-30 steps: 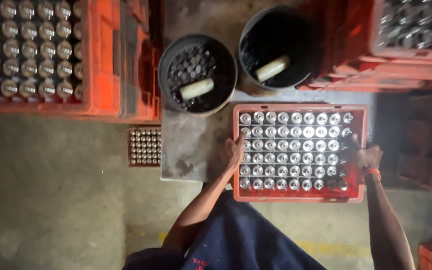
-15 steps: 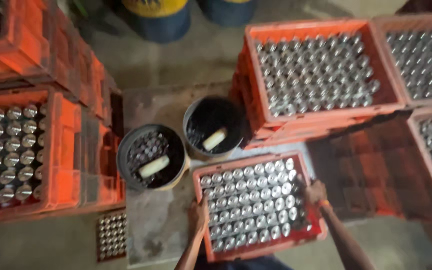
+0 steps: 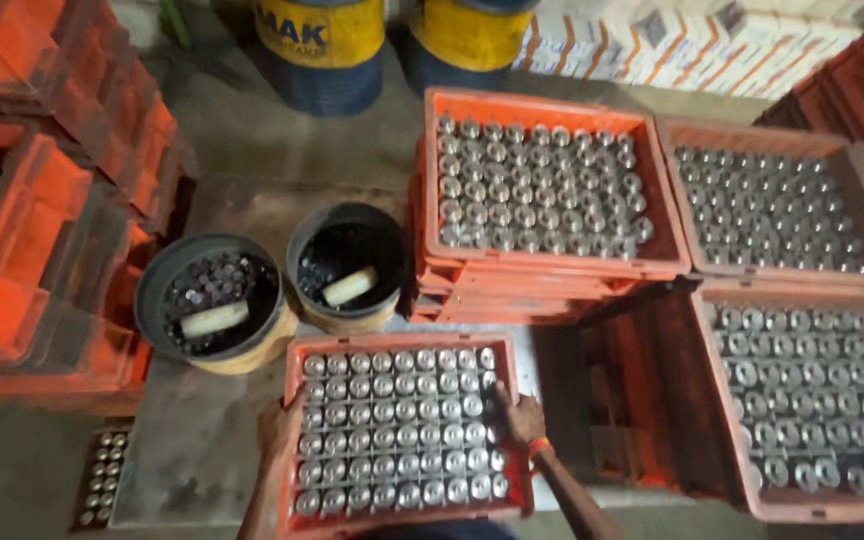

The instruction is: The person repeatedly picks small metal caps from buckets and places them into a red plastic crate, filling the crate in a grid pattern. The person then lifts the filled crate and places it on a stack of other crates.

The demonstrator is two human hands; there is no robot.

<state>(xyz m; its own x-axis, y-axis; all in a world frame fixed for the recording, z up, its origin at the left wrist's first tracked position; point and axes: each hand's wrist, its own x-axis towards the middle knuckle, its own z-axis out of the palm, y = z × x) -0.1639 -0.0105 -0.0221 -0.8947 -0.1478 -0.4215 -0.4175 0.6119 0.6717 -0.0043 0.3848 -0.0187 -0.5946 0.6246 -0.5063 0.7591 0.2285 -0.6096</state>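
An orange plastic crate (image 3: pixel 404 345) packed with rows of shiny metal cylinders sits low in the middle of the head view. My left hand (image 3: pixel 279 425) grips its left rim. My right hand (image 3: pixel 522 415), with an orange band at the wrist, grips its right rim. Both forearms reach up from the bottom edge. Just beyond the crate stand two black buckets, the left bucket (image 3: pixel 210 300) and the right bucket (image 3: pixel 347 265), each with dark metal parts and a pale cylinder inside.
A stack of orange crates (image 3: pixel 542 270) of metal parts stands behind the held crate; more full crates (image 3: pixel 802 400) fill the right side. Orange crates (image 3: pixel 42 250) pile up at left. Two yellow-and-blue drums (image 3: pixel 322 45) stand at the back. A small metal tray (image 3: pixel 102 475) lies at lower left.
The view has tilted up and away, so the held crate now sits lower and smaller and more crates and the drums show behind. Both hands keep their grip on its rims.
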